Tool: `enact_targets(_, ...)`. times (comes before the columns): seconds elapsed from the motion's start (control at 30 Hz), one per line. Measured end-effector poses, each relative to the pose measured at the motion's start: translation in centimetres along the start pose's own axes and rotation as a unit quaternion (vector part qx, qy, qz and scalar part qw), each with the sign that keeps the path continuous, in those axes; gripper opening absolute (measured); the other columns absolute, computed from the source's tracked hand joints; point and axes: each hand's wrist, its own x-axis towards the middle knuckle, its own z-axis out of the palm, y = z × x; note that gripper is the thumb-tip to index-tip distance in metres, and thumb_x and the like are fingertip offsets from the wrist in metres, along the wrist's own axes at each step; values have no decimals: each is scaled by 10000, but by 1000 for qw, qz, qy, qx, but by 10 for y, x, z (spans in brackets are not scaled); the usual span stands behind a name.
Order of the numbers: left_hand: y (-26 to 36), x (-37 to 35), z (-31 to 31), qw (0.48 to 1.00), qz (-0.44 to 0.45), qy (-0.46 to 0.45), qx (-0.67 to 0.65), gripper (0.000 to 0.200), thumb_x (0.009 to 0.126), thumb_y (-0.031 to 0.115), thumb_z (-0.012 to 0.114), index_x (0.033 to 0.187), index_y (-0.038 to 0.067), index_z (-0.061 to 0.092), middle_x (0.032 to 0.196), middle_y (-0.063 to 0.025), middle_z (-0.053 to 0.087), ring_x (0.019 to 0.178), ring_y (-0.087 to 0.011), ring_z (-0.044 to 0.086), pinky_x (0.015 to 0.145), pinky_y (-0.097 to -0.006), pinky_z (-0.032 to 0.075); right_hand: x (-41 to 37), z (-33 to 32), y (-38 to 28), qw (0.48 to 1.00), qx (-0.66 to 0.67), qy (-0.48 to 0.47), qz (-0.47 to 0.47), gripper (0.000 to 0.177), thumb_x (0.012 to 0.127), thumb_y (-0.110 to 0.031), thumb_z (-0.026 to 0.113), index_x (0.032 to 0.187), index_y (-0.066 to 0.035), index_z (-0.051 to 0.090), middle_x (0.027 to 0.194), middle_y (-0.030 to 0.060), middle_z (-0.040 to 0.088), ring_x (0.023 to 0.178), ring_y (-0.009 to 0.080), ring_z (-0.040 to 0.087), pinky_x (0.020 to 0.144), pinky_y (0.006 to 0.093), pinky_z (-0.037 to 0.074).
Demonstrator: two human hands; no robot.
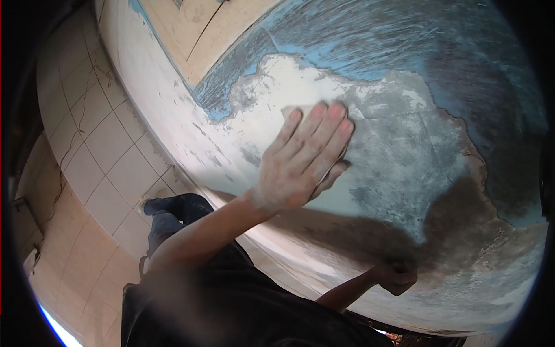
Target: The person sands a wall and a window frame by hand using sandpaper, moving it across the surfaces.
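Observation:
My left hand (pixel 303 156) lies flat against a curved wall (pixel 393 150), back of the hand showing, its long fingers nearly together and the thumb along the side. The corner of a thin pale sheet (pixel 287 110) shows beside the fingertips, and the palm seems to press the sheet on the white and grey patch. Pale dust coats the fingers and wrist. Lower right, my right hand (pixel 398 277) is curled into a fist close to the wall's shaded part; what it holds, if anything, is hidden.
Blue, scraped-looking paint (pixel 341 40) surrounds the bare patch. A beige panel (pixel 199 29) with a dark crack is at the upper left. Pale floor tiles (pixel 110 144) run down the left side, with a thin cord (pixel 81 130) across them. My dark clothing fills the bottom.

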Motion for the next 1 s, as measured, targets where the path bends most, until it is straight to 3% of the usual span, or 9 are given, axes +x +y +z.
enact_targets(0.13,-10,22,2,997,-32,72,18,560,911,292,479,1356,-27,360,1410,-205,354,1334,-339,296,1098,-488,173,3,-2,1,994,-81,-12,-74,430,934,-155,336,529,-61,446,439,-2,377,379,123,355,415,258,341)
enact_targets(0.23,4,-1,4,998,-52,31,5,546,915,297,471,1348,-20,373,1413,-205,348,1341,-342,279,1104,-490,147,3,-1,-5,1000,-15,-5,4,435,939,-172,345,533,-58,446,435,1,380,383,122,358,415,265,337)
enact_targets(0.33,-7,-19,6,999,-26,3,28,564,927,319,446,1381,7,324,1440,-195,302,1361,-337,231,1113,-485,120,3,1,-6,999,37,-3,13,448,943,-187,347,525,-57,441,434,4,386,386,121,361,415,270,330)
enact_targets(0.53,-15,14,8,993,-79,76,38,565,952,314,389,1394,-21,277,1443,-216,280,1360,-355,224,1109,-492,115,2,-1,-2,1000,24,-8,-10,434,940,-158,343,527,-60,432,448,0,388,396,121,374,414,269,337)
enact_targets(0.63,4,-29,10,998,-64,12,22,578,931,311,432,1379,-30,303,1433,-223,298,1348,-362,252,1101,-506,139,2,-2,6,994,-54,-17,-92,404,927,-114,356,532,-68,427,469,-7,388,394,124,382,413,267,357)
enact_targets(0.7,-3,-37,4,999,-28,-26,32,595,911,308,473,1377,-26,313,1426,-223,312,1346,-364,256,1098,-508,155,2,-3,6,995,-50,-25,-88,384,918,-93,365,540,-73,428,478,-10,387,391,125,385,412,266,367)
enact_targets(0.83,-30,0,-2,998,-56,39,16,551,933,261,434,1376,-40,304,1427,-239,298,1346,-386,243,1095,-509,140,3,-4,-1,988,-101,-35,-112,368,915,-85,361,556,-77,438,475,-7,382,390,126,386,401,262,358)
enact_targets(0.93,-24,10,2,993,-84,82,32,526,945,230,392,1368,-68,296,1419,-273,285,1349,-402,220,1093,-514,131,3,-5,8,993,-49,-27,-104,365,919,-93,354,565,-77,442,469,-1,378,387,127,381,390,257,341)
enact_targets(1.0,-11,-4,5,994,-91,51,17,528,942,208,377,1363,-94,281,1412,-303,270,1350,-415,208,1094,-517,115,2,-5,7,992,-75,-22,-104,370,922,-105,357,562,-74,439,465,3,379,386,129,376,390,256,334)
